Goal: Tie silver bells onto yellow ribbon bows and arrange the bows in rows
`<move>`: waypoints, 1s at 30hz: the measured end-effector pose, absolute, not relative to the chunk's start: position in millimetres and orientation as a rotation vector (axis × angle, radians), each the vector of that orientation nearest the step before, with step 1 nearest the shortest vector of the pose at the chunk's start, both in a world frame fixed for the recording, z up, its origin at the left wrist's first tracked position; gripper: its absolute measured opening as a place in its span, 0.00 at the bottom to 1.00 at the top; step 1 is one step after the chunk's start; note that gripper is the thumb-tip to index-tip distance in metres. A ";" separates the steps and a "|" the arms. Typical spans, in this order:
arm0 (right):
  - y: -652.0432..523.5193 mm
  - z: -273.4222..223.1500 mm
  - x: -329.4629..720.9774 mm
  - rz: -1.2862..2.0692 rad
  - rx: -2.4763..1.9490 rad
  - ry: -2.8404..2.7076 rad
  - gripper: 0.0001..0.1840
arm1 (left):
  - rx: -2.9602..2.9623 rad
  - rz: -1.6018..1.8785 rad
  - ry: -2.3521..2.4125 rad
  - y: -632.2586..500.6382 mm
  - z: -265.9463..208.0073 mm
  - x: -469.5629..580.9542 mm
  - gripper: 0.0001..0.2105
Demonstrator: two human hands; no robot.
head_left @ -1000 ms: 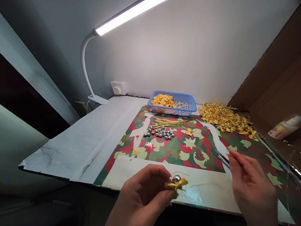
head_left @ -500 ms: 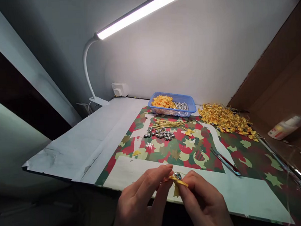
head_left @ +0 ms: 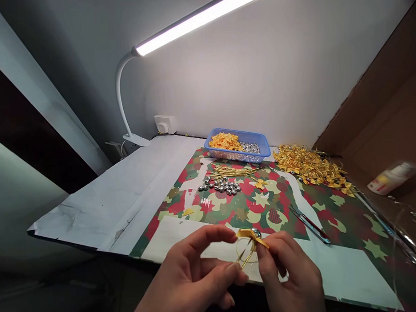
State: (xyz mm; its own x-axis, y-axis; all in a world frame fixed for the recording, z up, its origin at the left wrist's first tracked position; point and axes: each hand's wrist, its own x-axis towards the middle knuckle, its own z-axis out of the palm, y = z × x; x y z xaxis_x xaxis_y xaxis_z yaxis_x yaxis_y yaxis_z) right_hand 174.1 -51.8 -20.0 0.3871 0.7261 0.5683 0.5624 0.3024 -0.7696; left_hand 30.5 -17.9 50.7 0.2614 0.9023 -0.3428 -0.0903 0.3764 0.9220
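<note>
A yellow ribbon bow [head_left: 246, 234] with a shiny silver ball [head_left: 256, 232] on it is pinched between the thumb and fingers of my right hand [head_left: 292, 267]. From the bow a thin gold cord [head_left: 245, 264] hangs in a loop. My left hand [head_left: 201, 267] has its thumb and lower fingers closed on the cord ends, while its index finger arches out beside the bow's left end. Both hands are above the front edge of the table. Whether the cord is knotted behind the bow cannot be made out.
Beyond my hands lie loose silver balls [head_left: 226, 186], gold cords [head_left: 232, 171] and a single bow [head_left: 260, 184]. A blue basket [head_left: 237, 155] holds bows and balls. Tweezers [head_left: 311, 225] lie at right, before a pile of corded bows [head_left: 307, 166]. A lamp [head_left: 120, 95] stands left.
My left hand has moved off the bow and down onto the cord ends, its fingers spreading apart. The bow has tilted and shifted slightly right and up in my right hand.
</note>
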 end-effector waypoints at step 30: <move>-54.4 -24.6 178.9 0.415 -1.368 -1.214 0.16 | 1.183 0.766 1.042 -7.1 37.5 25.2 0.11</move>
State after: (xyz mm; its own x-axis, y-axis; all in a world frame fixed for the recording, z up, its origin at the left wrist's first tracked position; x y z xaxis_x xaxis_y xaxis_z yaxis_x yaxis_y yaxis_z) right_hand 178.9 -54.4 -24.6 0.3919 0.8247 0.4077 0.4030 0.2444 -0.8819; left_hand 25.2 -7.1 37.5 0.3570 0.9037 -0.2363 0.0438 0.2365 0.9706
